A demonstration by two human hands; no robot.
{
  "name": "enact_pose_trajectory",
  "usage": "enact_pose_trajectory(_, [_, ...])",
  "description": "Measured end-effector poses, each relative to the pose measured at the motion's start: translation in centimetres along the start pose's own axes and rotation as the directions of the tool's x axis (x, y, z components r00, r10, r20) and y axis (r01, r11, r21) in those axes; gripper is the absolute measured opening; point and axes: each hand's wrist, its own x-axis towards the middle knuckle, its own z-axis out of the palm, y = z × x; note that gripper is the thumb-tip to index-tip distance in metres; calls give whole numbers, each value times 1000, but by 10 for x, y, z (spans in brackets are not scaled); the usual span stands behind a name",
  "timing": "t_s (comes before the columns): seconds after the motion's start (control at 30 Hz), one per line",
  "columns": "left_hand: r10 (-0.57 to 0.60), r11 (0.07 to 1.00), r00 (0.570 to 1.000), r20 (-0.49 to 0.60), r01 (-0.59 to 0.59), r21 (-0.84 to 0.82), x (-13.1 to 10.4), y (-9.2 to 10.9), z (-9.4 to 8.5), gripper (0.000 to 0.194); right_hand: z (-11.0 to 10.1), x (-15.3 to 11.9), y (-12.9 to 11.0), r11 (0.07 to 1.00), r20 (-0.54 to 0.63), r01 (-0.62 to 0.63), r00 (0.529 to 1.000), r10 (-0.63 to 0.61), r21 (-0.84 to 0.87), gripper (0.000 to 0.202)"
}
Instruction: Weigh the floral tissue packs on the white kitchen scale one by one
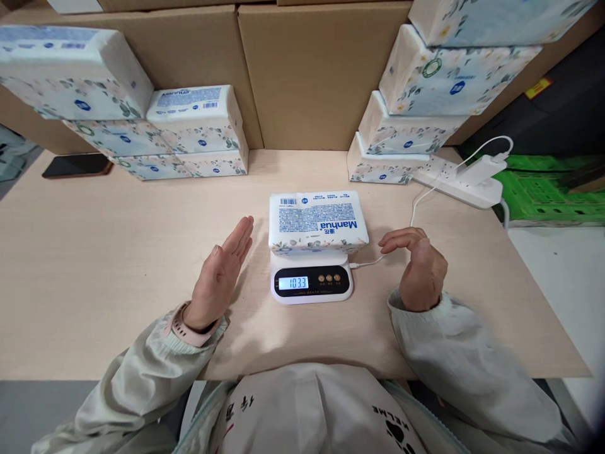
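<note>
Pale table [142, 252], "Manhua" pack [317, 221] on scale [312, 296] reading 103.3, both hands' grip wide, holding nothing

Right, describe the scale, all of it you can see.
The scale is white with rounded corners, plastic by its look, and lies flat on the table. Its front has a black panel with a lit display showing the digits 1033; a decimal point is too small to confirm. Three round gold-coloured buttons sit right of that. A white cable plugs into its right side. A tissue pack rests on it, hiding its rear. Neither hand touches it.
</note>
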Motion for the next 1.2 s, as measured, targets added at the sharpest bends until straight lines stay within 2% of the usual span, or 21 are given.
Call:
enact_pose_trajectory(0.43, [0,1000,1000,7,0,-8,-2,1,1,67,-1,-2,2,1000,18,20,1000,-20,10,55])
enact_pose_trajectory(0.7, [30,999,999,36,-29,-39,-2,-2,-2,58,-2,-3,1,1000,14,6,1000,-6,-15,58])
enact_pose_trajectory(1.2, [7,999,999,49,-5,-45,-4,-3,0,60,-3,-4,2,999,49,-28,998,29,-23,59])
